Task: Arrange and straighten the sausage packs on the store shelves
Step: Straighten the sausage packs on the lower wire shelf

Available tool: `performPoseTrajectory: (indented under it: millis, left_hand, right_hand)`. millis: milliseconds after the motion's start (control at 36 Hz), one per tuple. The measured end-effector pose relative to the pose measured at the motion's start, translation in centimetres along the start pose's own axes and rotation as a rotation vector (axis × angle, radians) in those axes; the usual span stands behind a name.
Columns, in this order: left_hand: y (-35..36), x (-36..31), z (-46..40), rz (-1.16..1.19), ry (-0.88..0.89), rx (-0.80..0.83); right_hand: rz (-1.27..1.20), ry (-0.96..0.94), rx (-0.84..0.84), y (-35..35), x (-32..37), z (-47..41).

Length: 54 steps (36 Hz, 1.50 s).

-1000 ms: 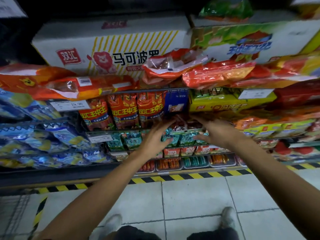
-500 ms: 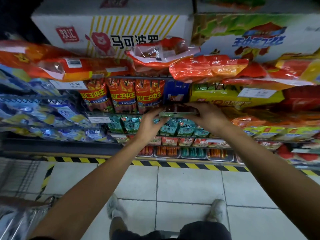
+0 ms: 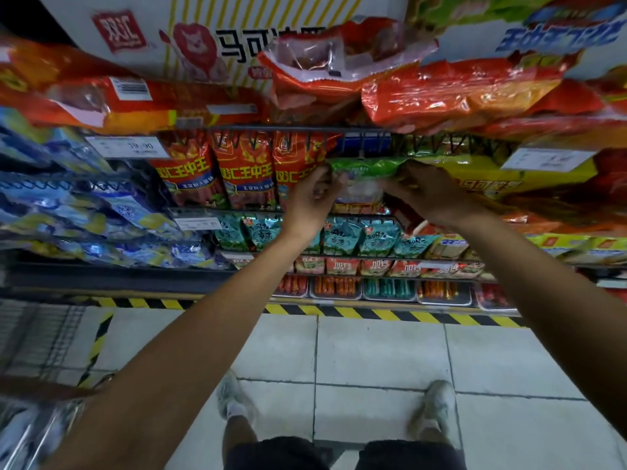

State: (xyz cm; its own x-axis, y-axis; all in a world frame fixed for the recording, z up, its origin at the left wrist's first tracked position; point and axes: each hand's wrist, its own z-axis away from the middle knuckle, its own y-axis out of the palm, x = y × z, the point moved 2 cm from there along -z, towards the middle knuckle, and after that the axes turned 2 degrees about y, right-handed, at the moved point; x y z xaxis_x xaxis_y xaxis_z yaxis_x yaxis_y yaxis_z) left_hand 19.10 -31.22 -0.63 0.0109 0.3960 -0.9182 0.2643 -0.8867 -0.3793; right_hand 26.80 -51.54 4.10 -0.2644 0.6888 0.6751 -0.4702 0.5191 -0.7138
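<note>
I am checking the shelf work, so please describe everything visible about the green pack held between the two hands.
The green pack looks like glossy, crinkled plastic film, with a clear or pale part below. It lies roughly horizontal, just under the wire shelf edge, to the right of the red hanging packs. The left hand grips its left end and the right hand its right end. Its print is too blurred to read.

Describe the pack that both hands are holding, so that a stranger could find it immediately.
Find the wire rack under the big orange bags. Just below it, right of three red upright packs, the left hand and right hand grip the green pack. It alone lies sideways and is green with a clear lower part.
</note>
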Motion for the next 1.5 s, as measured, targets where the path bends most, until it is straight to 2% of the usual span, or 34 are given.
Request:
performPoseTrajectory:
  millis: [83, 250, 444, 667, 778, 889, 944, 1083, 1194, 1278, 1361, 1417, 1500]
  left_hand:
    - [0.0, -0.1, -0.2, 0.028, -0.02, 0.009]
    - [0.1, -0.1, -0.2, 0.058, -0.063, 0.141]
    - [-1.1, -1.3, 2.3, 0.124, -0.041, 0.005]
    - [-3.9, -5.4, 5.8, 0.149, 0.032, -0.238]
    - [-4.9, -7.0, 8.0, 0.139, 0.036, -0.131]
    - [-5.6, -6.7, 10.2, 0.144, -0.166, 0.089]
    - [-5.6, -6.4, 10.9, 0.153, -0.217, 0.13]
    - [-5.1, -5.7, 12.4, 0.225, -0.223, 0.018]
    - [-4.4, -5.0, 13.6, 0.466, -0.368, -0.131]
    - [-3.9, -4.7, 14.4, 0.667, -0.473, -0.215]
    - [-3.1, -4.8, 15.4, 0.821, -0.528, -0.252]
    - [-2.2, -5.1, 16.2, 0.871, -0.569, -0.252]
    - [-0.7, -5.1, 17.3, 0.889, -0.594, -0.193]
  right_hand:
    - [-0.021, 0.028, 0.111, 0.0, -0.6, -0.2]
    - [0.016, 0.021, 0.035, 0.1, -0.3, -0.7]
    - [0.173, 0.012, -0.051, 0.1, 1.3, 1.0]
    - [0.046, -0.189, -0.268, 0.1, 5.3, 5.4]
    - [0.066, -0.229, -0.312, 0.3, 7.1, 7.4]
    - [-0.094, -0.199, -0.339, 1.0, 7.8, 9.4]
    - [-0.14, -0.177, -0.328, 1.7, 8.0, 10.1]
    - [-0.449, -0.061, -0.265, 3.6, 6.9, 11.7]
    - [-0.686, 0.037, -0.254, 5.7, 5.4, 13.3]
    - [-0.859, 0.191, -0.223, 8.2, 4.7, 15.0]
    - [-1.161, 0.321, -0.085, 10.8, 4.7, 16.3]
    - [-1.345, 0.341, -0.008, 12.2, 5.1, 16.8]
    - [-1.366, 0.368, -0.017, 12.9, 5.4, 17.2]
